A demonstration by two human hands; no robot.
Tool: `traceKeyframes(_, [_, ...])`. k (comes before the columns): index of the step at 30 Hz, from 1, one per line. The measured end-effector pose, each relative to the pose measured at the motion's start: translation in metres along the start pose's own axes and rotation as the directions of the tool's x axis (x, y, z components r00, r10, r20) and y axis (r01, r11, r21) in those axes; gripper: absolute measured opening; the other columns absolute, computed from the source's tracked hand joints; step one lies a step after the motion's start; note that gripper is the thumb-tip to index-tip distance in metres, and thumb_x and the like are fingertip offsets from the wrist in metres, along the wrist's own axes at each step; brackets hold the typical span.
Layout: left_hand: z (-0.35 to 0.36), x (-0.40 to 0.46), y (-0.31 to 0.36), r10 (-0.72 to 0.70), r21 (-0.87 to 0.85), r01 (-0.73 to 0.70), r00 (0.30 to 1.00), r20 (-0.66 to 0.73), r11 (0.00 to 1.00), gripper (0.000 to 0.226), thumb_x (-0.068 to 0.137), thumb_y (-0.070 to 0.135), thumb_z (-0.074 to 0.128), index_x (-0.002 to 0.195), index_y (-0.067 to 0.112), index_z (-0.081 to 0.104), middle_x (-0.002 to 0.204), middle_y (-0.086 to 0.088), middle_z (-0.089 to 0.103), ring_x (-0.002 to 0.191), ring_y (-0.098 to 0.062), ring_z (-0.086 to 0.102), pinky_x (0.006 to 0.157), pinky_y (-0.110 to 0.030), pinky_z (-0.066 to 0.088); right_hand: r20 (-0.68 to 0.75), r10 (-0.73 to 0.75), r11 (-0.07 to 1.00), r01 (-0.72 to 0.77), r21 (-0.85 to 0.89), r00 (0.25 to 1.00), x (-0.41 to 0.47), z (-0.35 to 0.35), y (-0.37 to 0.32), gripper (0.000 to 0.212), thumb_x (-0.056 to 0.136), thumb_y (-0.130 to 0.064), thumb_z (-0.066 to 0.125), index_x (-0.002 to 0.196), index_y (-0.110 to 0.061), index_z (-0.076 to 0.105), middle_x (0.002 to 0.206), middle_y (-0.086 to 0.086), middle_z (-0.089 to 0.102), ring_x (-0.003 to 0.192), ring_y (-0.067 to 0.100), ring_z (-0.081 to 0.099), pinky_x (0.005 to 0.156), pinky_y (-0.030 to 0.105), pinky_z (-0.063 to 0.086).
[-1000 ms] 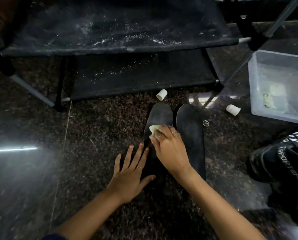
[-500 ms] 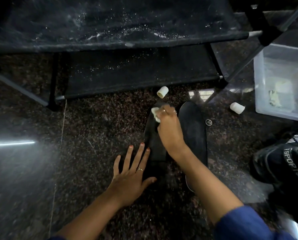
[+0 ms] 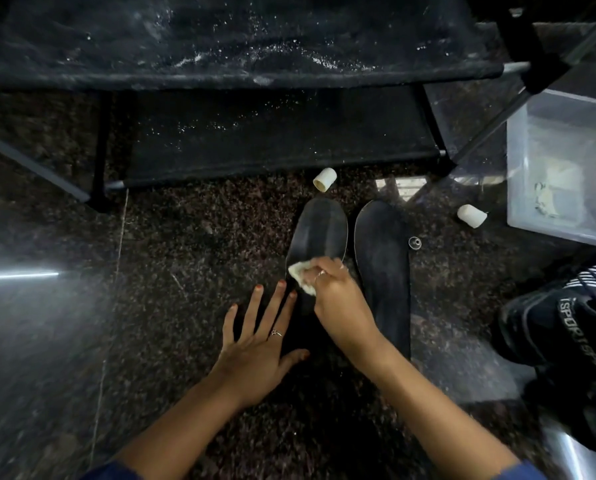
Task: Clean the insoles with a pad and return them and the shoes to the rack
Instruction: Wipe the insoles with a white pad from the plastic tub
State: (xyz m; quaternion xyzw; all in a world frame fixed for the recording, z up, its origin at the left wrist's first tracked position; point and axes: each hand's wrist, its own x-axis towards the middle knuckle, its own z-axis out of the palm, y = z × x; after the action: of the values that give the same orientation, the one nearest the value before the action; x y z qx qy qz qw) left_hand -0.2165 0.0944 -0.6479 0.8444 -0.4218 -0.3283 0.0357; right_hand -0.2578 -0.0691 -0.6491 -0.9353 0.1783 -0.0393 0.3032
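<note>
While the right hand [image 3: 341,303] presses a small cream cleaning pad [image 3: 301,277] against the left black foam insole [image 3: 319,233], its fingers are curled tight around the pad at the insole's left edge, about mid-length. The left hand [image 3: 258,344] lies flat with fingers spread apart, palm on the speckled dark granite floor [image 3: 172,244] and fingertips reaching the insole's near left edge, gripping nothing. The right black foam insole [image 3: 383,268] lies parallel just beside the first, a narrow strip of floor between them, both toes pointing toward the black fabric-shelved shoe rack [image 3: 241,133]. The rack's lower shelf edge sits a little beyond the toes, and a short white plastic cap [image 3: 324,179] lies in that gap. A second white cap [image 3: 471,215] and a small clear ring [image 3: 415,243] lie to the right of the insoles, near a translucent plastic bin [image 3: 563,168] whose contents are too blurred to name. A black lace-up sports shoe [image 3: 559,327] stands at the right edge, well apart from the insoles. Left of the hands the floor stretches open to the frame's edge.
</note>
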Motion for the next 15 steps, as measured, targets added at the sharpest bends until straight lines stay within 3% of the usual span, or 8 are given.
traceKeyframes(3, [-0.003,0.000,0.002,-0.019,0.011,0.019,1.000,0.017,1.000,0.081,0.054,0.081,-0.029,0.123,0.043,-0.048,0.137,0.021,-0.050,0.127,-0.009,-0.045,0.106,-0.042,-0.018,-0.063,0.059,0.993,-0.065,-0.099,0.996,0.046,-0.008,0.011,0.047,0.074,0.015,0.050,0.112,-0.008,0.066,0.114,0.008,0.061,0.103,0.026,0.056,0.084,0.036,0.054])
traceKeyframes(6, [-0.005,-0.001,0.002,-0.018,0.016,0.017,1.000,0.023,1.000,0.087,0.054,0.081,-0.029,0.130,0.041,-0.043,0.137,0.021,-0.050,0.128,-0.010,-0.045,0.107,-0.043,-0.018,-0.181,0.130,0.990,-0.138,-0.032,0.975,0.072,-0.018,0.012,0.040,0.072,0.021,0.049,0.104,0.003,0.066,0.106,0.017,0.062,0.096,0.032,0.058,0.075,0.036,0.054])
traceKeyframes(8, [-0.006,-0.001,0.002,-0.015,0.014,0.015,1.000,0.027,1.000,0.088,0.056,0.080,-0.026,0.133,0.040,-0.039,0.138,0.021,-0.050,0.128,-0.010,-0.045,0.107,-0.044,-0.018,-0.197,0.170,0.984,-0.176,-0.015,0.965,0.072,-0.015,0.008,0.039,0.074,0.018,0.048,0.106,0.003,0.064,0.108,0.016,0.062,0.099,0.030,0.059,0.080,0.033,0.052])
traceKeyframes(10, [-0.006,-0.001,0.002,-0.011,0.009,0.011,1.000,0.029,1.000,0.089,0.058,0.079,-0.023,0.135,0.038,-0.037,0.138,0.020,-0.049,0.128,-0.010,-0.045,0.108,-0.045,-0.017,-0.128,0.104,0.994,-0.106,-0.005,0.986,0.054,-0.006,0.002,0.039,0.079,0.009,0.049,0.112,-0.005,0.065,0.113,0.010,0.064,0.105,0.022,0.059,0.090,0.018,0.044])
traceKeyframes(12, [-0.006,-0.001,0.003,-0.008,0.005,0.008,0.999,0.032,1.000,0.091,0.055,0.080,-0.026,0.134,0.036,-0.038,0.138,0.020,-0.049,0.127,-0.009,-0.046,0.109,-0.047,-0.018,-0.026,-0.029,0.999,0.030,0.023,0.999,0.024,0.002,-0.006,0.043,0.079,0.010,0.053,0.114,-0.010,0.066,0.113,0.005,0.065,0.104,0.016,0.057,0.089,0.010,0.036])
traceKeyframes(14, [-0.006,-0.001,0.003,-0.012,-0.003,0.012,0.999,0.035,1.000,0.093,0.051,0.080,-0.030,0.132,0.036,-0.039,0.136,0.021,-0.051,0.126,-0.008,-0.047,0.109,-0.047,-0.018,0.044,-0.121,0.992,0.118,0.054,0.992,0.009,0.002,-0.007,0.049,0.076,0.014,0.053,0.115,-0.012,0.065,0.114,0.000,0.064,0.105,0.014,0.053,0.090,0.012,0.041])
traceKeyframes(15, [-0.005,-0.002,0.004,-0.014,0.000,0.014,0.999,0.034,1.000,0.093,0.050,0.080,-0.032,0.131,0.036,-0.040,0.135,0.021,-0.052,0.126,-0.008,-0.047,0.109,-0.047,-0.018,0.059,-0.145,0.989,0.143,0.028,0.988,0.014,0.001,-0.003,0.048,0.075,0.015,0.054,0.113,-0.011,0.066,0.114,0.001,0.063,0.104,0.016,0.053,0.090,0.020,0.047])
